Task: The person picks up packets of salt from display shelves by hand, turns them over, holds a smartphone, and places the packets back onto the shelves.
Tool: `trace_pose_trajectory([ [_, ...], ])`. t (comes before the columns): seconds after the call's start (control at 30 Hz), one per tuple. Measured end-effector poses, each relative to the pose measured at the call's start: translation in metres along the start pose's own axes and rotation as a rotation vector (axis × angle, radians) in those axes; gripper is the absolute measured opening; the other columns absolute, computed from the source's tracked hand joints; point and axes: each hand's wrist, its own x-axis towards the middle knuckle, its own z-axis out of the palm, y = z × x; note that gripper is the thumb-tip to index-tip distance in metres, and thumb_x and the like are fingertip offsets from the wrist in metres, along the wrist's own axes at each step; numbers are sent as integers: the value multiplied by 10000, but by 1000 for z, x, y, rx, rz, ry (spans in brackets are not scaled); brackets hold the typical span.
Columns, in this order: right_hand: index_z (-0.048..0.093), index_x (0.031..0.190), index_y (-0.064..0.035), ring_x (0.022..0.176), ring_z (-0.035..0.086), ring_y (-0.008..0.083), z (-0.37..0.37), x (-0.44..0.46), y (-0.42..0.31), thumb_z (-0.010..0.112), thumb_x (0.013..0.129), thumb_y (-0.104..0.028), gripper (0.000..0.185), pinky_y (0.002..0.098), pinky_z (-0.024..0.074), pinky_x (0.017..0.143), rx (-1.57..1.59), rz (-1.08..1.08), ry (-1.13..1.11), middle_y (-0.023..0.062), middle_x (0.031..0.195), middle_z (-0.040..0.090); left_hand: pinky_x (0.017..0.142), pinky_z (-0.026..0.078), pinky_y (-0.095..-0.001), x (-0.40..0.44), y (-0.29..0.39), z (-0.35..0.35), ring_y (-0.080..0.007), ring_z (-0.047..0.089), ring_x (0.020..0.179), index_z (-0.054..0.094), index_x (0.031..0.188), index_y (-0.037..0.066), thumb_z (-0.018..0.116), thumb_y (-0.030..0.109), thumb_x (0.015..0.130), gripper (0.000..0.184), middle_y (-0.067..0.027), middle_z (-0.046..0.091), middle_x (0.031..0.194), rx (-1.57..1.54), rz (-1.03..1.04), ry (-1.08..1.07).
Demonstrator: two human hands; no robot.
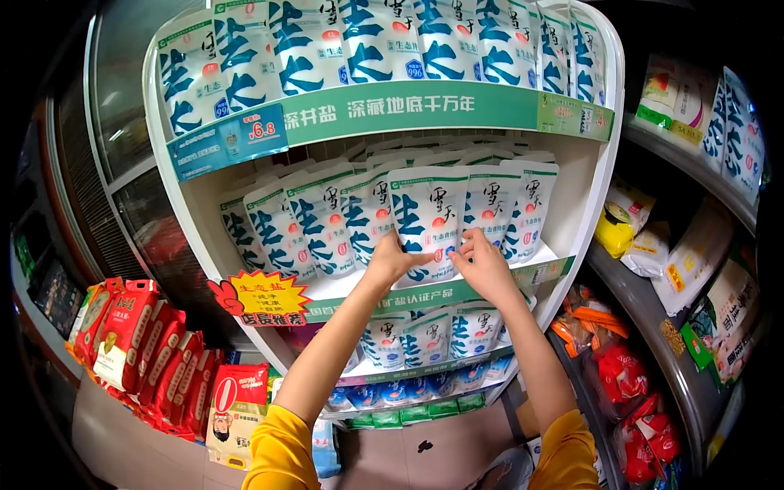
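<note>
White, green-topped plastic pouch (429,204): upright on white shelf (549,255), long axis vertical, between hands
Left hand (387,263): at lower left edge, cannot tell if gripping
Right hand (484,265): by lower right edge, grip likewise unclear

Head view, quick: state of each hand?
Left hand: at the left side of the front white pouch, thumb across its face; grip can't be told.
Right hand: fingers bent at its right side; grip can't be told.

- White pouch (426,214), green top band, large blue characters; upright, front row of a shelf (333,288).
- Left hand (390,261) and right hand (482,265) at its 2 sides.
</note>
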Motion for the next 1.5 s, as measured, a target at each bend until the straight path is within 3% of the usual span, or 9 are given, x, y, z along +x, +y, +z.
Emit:
trace_pose_trajectory([
  [0.23,438,1009,19,861,559,296,-9,-1,-3,585,729,-273,431,368,452,695,40,19,-86,168,908,576,591,428,-234,-5,9,-3,-129,530,649,529,856,-46,743,160,590,399,-76,577,754,80,-37,32],
  [0.57,346,1111,2,975,492,335,-16,-3,-21,618,721,-285,555,380,403,798,140,-59,-9,216,1041,501,439,293,-241,-14,10,-11,-77,343,509,509,693,-6,753,236,599,356,-11,441,557,182,162,189],
  [0.7,335,1087,-8,944,477,400,-35,-3,-43,607,729,-286,529,417,397,760,208,-111,35,242,1003,502,554,397,-243,-18,15,-14,-107,481,620,501,733,-29,750,236,611,384,-71,550,669,93,243,166],
  [0.87,352,1009,-6,863,509,405,-75,-13,-78,607,736,-330,494,418,415,688,201,-124,62,255,943,514,562,406,-248,-46,86,-30,-99,484,626,502,763,-26,739,215,632,362,-83,570,726,30,197,69],
  [0.93,354,992,-10,849,517,401,-95,-17,-95,604,741,-334,480,414,417,671,197,-90,55,251,931,517,575,409,-227,-55,114,-37,-87,489,648,500,772,-19,741,214,633,364,-80,575,748,106,47,7],
  [1.0,358,958,-18,822,533,394,-114,-22,-110,598,751,-342,453,404,423,637,198,-25,31,244,907,524,589,424,-214,-53,116,-37,-91,521,690,507,805,-17,732,179,646,338,-78,581,770,106,87,-16],
  [1.1,349,980,-14,835,538,384,-140,-26,-130,590,763,-321,447,399,424,648,300,-49,88,244,903,525,484,339,-217,-62,158,-35,-67,400,555,522,679,1,754,247,612,344,-3,481,597,-256,267,5],
  [1.23,330,1015,-11,862,536,383,-189,-21,-158,586,773,-288,449,394,428,679,289,-116,173,244,926,527,445,308,-226,-55,206,-40,-67,363,523,443,614,27,761,248,604,388,14,420,553,-74,286,-31],
  [1.5,311,1064,-15,867,525,409,-304,-34,-210,563,783,-265,453,424,420,676,172,-119,287,274,940,522,367,285,-198,-62,322,-14,-47,358,444,327,590,69,752,181,624,440,20,367,495,-228,388,-180],
])
